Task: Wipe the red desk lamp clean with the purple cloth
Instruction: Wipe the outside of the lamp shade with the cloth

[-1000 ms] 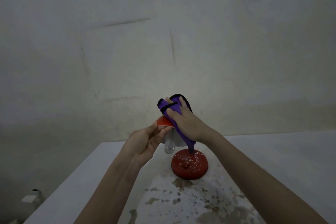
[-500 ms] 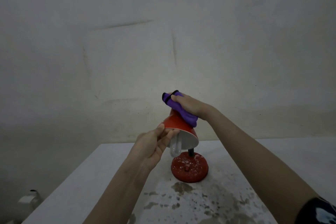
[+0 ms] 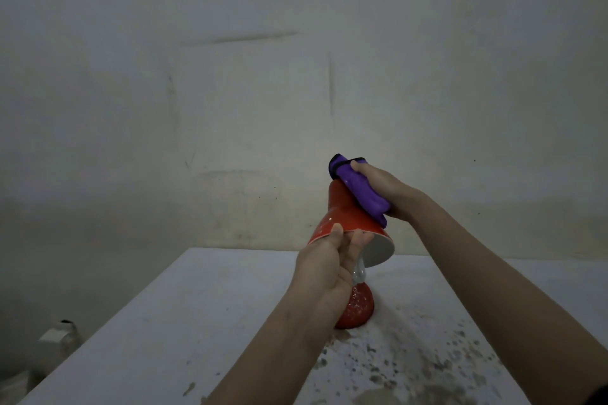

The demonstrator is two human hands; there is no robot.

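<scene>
Head view: left hand (image 3: pixel 324 268) partly hides lamp base (image 3: pixel 359 310); stained table (image 3: pixel 164 339) beneath.

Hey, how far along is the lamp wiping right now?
Nothing looks finished. In hand: the right hand presses the purple cloth on top of the red lamp shade while the left hand pinches its rim. Left: the speckled lower shade and spotted base.

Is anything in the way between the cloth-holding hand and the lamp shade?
Nothing visible. The right hand holds the purple cloth directly against the red lamp shade near its top; the left hand pinches the rim lower down, clear of the cloth.
</scene>
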